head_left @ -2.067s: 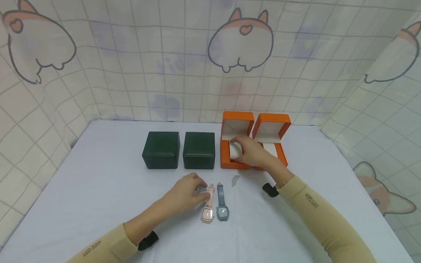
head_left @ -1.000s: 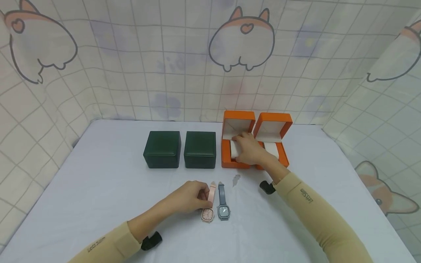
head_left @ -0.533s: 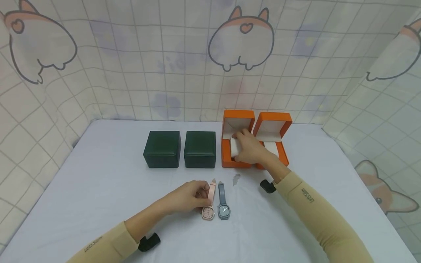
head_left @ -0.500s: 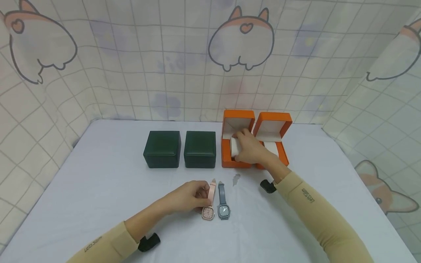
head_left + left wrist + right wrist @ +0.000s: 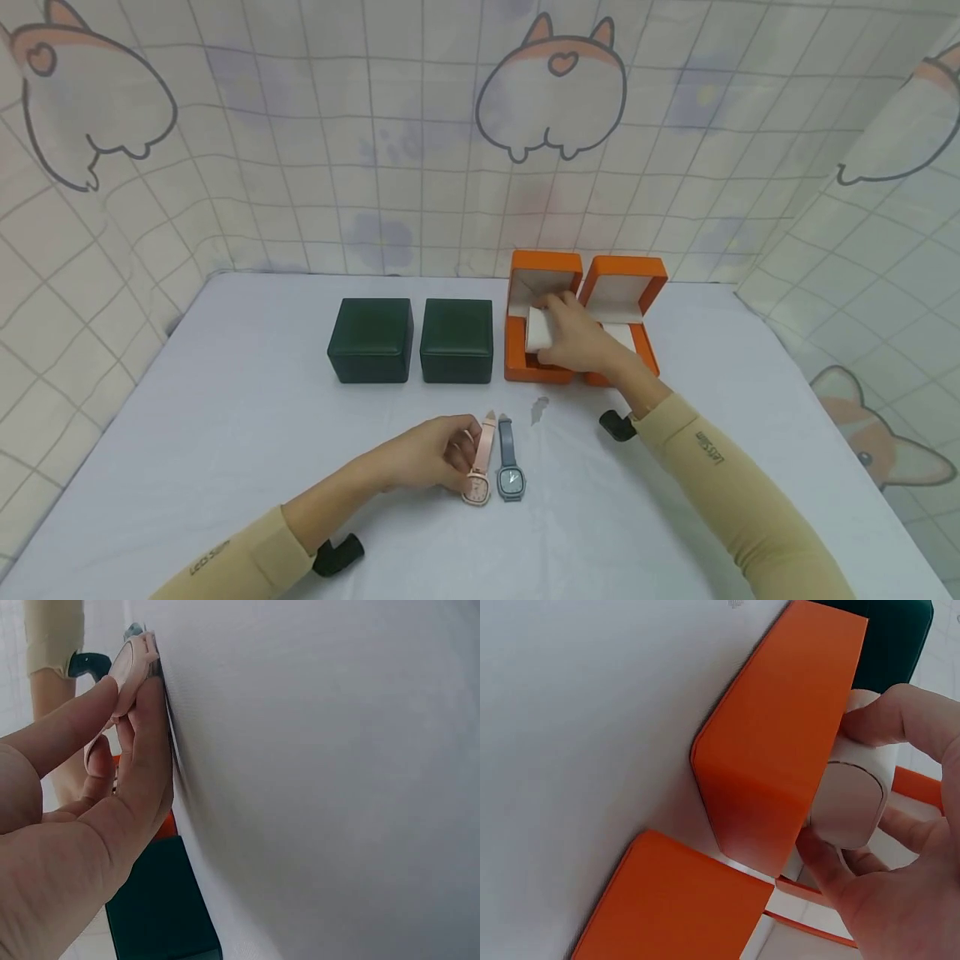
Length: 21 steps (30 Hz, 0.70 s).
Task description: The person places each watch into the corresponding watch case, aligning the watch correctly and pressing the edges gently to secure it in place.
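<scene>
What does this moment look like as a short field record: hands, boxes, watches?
left hand: pinches the pink square-faced strap watch, tilted on edge
right hand: grips the white pillow-shaped cushion in the left open orange box
grey strap watch: flat on the table
two dark green boxes: closed

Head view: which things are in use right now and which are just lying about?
In use: pink watch, pinched by the left hand; white cushion, gripped by the right hand; left orange box.

Lying about: grey watch, two green boxes, right orange box.
</scene>
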### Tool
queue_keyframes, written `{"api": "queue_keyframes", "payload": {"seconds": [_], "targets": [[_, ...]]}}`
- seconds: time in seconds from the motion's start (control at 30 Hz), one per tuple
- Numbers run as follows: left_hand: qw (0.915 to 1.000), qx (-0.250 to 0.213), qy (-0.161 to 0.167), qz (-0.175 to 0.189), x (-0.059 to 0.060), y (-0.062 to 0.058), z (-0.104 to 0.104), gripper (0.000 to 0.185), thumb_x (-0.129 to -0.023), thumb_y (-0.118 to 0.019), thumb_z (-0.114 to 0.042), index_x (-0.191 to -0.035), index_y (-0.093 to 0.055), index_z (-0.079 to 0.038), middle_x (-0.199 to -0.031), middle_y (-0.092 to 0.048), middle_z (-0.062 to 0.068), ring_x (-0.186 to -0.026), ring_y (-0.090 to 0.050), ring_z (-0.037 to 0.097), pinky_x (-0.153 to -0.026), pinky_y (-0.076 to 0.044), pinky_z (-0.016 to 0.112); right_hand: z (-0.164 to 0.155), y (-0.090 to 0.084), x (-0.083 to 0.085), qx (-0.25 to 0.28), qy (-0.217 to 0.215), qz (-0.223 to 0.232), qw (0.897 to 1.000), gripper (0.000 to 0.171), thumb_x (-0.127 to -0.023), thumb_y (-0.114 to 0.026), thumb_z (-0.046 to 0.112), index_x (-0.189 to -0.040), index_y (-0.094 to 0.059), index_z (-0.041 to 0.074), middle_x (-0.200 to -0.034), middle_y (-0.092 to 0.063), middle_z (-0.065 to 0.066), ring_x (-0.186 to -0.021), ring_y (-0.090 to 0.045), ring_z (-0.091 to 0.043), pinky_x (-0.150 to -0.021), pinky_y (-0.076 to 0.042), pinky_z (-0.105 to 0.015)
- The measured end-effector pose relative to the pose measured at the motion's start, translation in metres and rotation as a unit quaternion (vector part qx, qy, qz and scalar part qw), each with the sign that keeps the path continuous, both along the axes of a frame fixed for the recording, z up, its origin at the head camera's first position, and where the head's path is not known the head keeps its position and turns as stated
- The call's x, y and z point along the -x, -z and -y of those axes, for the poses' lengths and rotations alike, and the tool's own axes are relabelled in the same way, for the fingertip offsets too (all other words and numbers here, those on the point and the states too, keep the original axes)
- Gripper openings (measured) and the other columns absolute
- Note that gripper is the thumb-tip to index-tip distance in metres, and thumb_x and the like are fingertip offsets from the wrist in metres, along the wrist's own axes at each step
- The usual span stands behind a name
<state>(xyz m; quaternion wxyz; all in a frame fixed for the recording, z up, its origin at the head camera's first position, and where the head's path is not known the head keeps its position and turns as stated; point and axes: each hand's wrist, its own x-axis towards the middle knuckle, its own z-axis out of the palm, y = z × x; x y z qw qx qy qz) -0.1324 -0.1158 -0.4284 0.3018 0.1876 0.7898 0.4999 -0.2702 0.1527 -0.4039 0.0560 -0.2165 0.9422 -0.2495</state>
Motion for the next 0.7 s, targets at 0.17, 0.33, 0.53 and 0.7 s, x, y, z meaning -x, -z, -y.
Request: {"api": "queue_keyframes", "payload": {"seconds": [0.17, 0.33, 0.53, 0.7], "targets": [[1.0000, 0.006, -0.003, 0.001, 0.0007, 0.0014, -0.0003, 0.043, -0.081, -0.083, 0.005, -0.115, -0.061, -0.007, -0.096, -0.065, 0.004, -0.085, -0.063, 0.020, -0.073, -0.057, 0.029, -0.0038, -0.0005, 0.0008, 0.023, 0.008, 0.001, 1.000, 0.073, -0.080, -0.079, 0.014, -0.143, -0.044, 0.000, -0.143, -0.037, -0.022, -0.116, -0.047, -0.036, -0.098, -0.051, -0.054], [1.0000, 0.001, -0.007, 0.001, 0.0011, 0.0018, 0.0016, 0.039, -0.083, -0.083, 0.003, -0.116, -0.064, -0.005, -0.095, -0.066, 0.003, -0.084, -0.064, 0.019, -0.074, -0.058, 0.029, -0.0060, -0.0006, 0.0004, 0.043, 0.006, 0.002, 0.999, 0.072, -0.080, -0.078, 0.014, -0.143, -0.045, 0.003, -0.143, -0.037, -0.021, -0.115, -0.048, -0.036, -0.096, -0.053, -0.053], [0.9997, -0.014, -0.014, -0.017, 0.0033, 0.0000, 0.0055, 0.038, -0.083, -0.083, 0.002, -0.117, -0.067, -0.002, -0.096, -0.069, 0.003, -0.087, -0.067, 0.019, -0.077, -0.059, 0.029, -0.0077, 0.0009, -0.0025, 0.061, 0.002, -0.002, 0.998, 0.072, -0.081, -0.075, 0.012, -0.146, -0.043, 0.006, -0.146, -0.037, -0.021, -0.115, -0.048, -0.036, -0.094, -0.054, -0.054], [0.9988, -0.020, -0.035, -0.028, 0.0075, -0.0064, 0.0091, 0.040, -0.085, -0.083, -0.003, -0.122, -0.068, -0.003, -0.099, -0.070, 0.002, -0.090, -0.067, 0.019, -0.083, -0.058, 0.030, -0.0087, 0.0011, -0.0051, 0.081, 0.001, -0.006, 0.997, 0.073, -0.082, -0.076, 0.011, -0.148, -0.044, 0.008, -0.146, -0.037, -0.020, -0.114, -0.048, -0.035, -0.093, -0.054, -0.053]]}}
